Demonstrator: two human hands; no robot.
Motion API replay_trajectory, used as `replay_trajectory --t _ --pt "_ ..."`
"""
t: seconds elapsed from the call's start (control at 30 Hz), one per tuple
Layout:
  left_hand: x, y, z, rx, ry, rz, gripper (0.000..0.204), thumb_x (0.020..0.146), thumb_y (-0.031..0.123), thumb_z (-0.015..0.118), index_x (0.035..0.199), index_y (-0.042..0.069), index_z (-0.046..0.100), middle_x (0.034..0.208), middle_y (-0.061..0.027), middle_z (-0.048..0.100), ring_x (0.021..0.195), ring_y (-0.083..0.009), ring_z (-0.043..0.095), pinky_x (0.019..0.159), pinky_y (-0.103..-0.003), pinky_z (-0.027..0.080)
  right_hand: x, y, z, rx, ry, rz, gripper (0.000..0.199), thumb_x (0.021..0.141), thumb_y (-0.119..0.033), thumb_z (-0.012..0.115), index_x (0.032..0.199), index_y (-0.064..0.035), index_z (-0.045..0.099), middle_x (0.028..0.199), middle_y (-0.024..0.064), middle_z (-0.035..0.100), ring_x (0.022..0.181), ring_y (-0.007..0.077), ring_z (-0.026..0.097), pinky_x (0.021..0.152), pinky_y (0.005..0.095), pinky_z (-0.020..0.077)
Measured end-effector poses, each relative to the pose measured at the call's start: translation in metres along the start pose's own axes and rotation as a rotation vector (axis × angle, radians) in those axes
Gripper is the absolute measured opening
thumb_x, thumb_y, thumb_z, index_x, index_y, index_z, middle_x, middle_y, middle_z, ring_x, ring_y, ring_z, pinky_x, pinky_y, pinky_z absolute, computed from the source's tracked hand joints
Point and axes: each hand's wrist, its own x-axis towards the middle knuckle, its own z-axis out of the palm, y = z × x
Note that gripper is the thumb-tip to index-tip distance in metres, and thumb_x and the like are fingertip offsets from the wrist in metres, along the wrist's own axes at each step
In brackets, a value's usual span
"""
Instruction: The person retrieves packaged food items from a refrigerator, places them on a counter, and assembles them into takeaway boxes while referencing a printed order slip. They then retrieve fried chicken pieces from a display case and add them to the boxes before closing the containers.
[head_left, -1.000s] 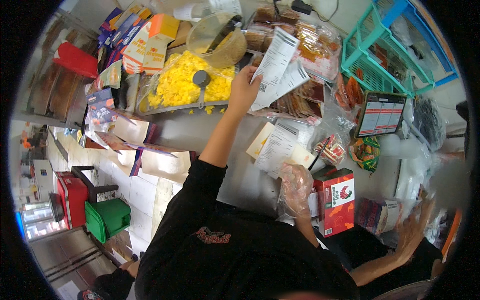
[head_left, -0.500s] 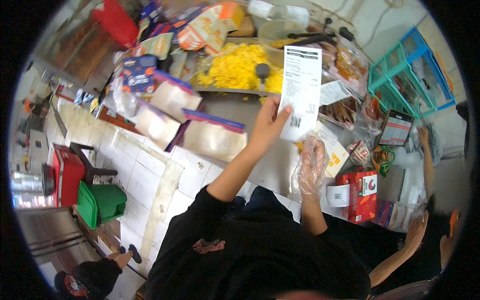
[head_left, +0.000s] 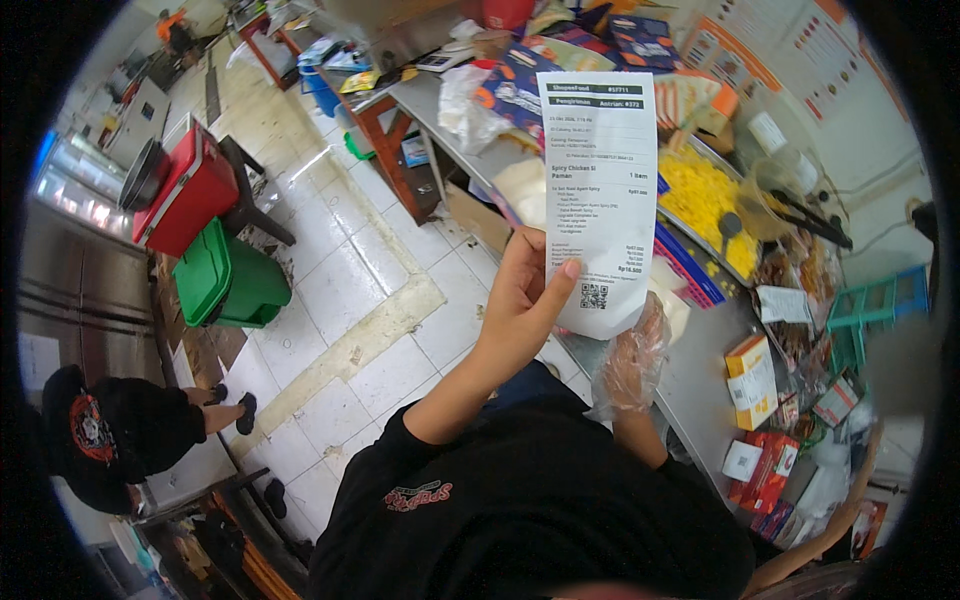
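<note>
My left hand (head_left: 530,290) pinches a long white printed receipt (head_left: 600,190) by its lower left edge, thumb in front. The receipt hangs upright before me, its printed side facing me. Behind its lower right corner is my right hand (head_left: 635,360), wearing a loose clear plastic glove; its fingertips are mostly hidden. Also partly covered by the receipt are open paper bags with cream insides, one of them (head_left: 522,190) to its left and a purple-edged one (head_left: 688,265) to its right, on the metal counter (head_left: 700,370).
Yellow food pieces (head_left: 700,195) fill a tray with a black scoop (head_left: 730,225). Rightward lie an orange-and-white box (head_left: 755,380), a red box (head_left: 768,470) and a teal basket (head_left: 870,310). Leftward are a green bin (head_left: 230,275), a red cooler (head_left: 190,190) and a person in black (head_left: 120,430).
The view has turned left, so the counter shifts rightward and more floor shows. The receipt now appears nearer and larger, still in my left hand. My gloved right hand is more covered by it.
</note>
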Motion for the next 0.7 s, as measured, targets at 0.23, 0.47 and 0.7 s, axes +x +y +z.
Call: replay_trajectory --t 0.23,0.47,0.7 --pt "0.053 0.016 -0.079 -0.085 0.109 0.174 0.042 0.096 -0.002 0.051 0.126 0.007 0.022 0.128 -0.0172 0.054 0.117 -0.0173 0.054 0.098 -0.03 0.044 0.041 0.001 0.095 0.139 -0.143 0.142 0.026 0.097 -0.021 0.056 0.109 0.0018 0.059 0.094 0.0074 0.055 0.088 0.0178 0.053 0.081 0.0321 0.0434" --pt "0.112 0.132 -0.202 0.984 0.499 0.4 0.031 0.073 -0.011 0.053 0.092 0.004 0.073 0.091 -0.0095 0.059 0.081 -0.0207 0.059 0.075 -0.028 0.045 0.142 0.007 0.237 0.327 -0.287 0.146 0.018 0.097 -0.017 0.058 0.106 -0.0008 0.06 0.094 0.0052 0.057 0.086 0.0135 0.053 0.079 0.0263 0.0439" --pt "0.096 0.256 -0.263 1.914 1.096 0.885 0.027 0.083 -0.008 0.054 0.107 -0.004 0.064 0.097 -0.0153 0.071 0.084 -0.0254 0.064 0.076 -0.034 0.048 0.265 -0.035 0.421 0.281 -0.415 0.009 0.018 0.097 -0.017 0.058 0.105 -0.0022 0.058 0.098 0.0007 0.055 0.091 0.0074 0.049 0.082 0.024 0.0418"
